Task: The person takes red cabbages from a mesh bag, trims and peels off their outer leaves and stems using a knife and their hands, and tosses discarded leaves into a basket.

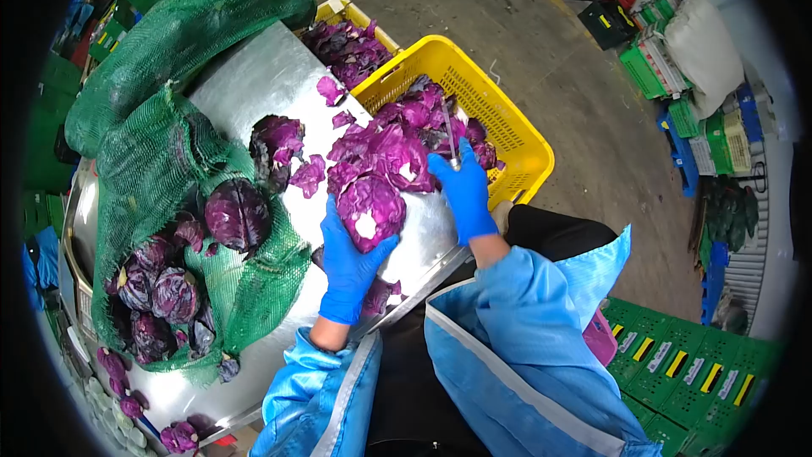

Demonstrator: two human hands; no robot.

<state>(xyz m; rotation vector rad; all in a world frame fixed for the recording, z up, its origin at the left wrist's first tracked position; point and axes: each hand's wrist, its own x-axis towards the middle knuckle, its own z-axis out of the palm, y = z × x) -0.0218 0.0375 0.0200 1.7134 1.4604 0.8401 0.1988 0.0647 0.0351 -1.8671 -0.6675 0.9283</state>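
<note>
My left hand (347,267), in a blue glove, is curled around the near side of a trimmed red cabbage (376,203) whose pale cut stem faces up. My right hand (468,195), also gloved in blue, grips a knife (449,131) with its narrow blade pointing away from me; the handle is mostly hidden by the fingers. Loose purple cabbage leaves (393,148) lie between the hands, at the lip of a yellow crate (529,148) that holds more of them. Both hands are above the metal table (423,241).
On the left, a green mesh sack (161,178) spills whole red cabbages (238,216) onto the table. Another yellow crate (334,10) with leaves stands behind. Green crates (677,364) are stacked at lower right, and bare concrete floor (541,59) lies beyond the yellow crate.
</note>
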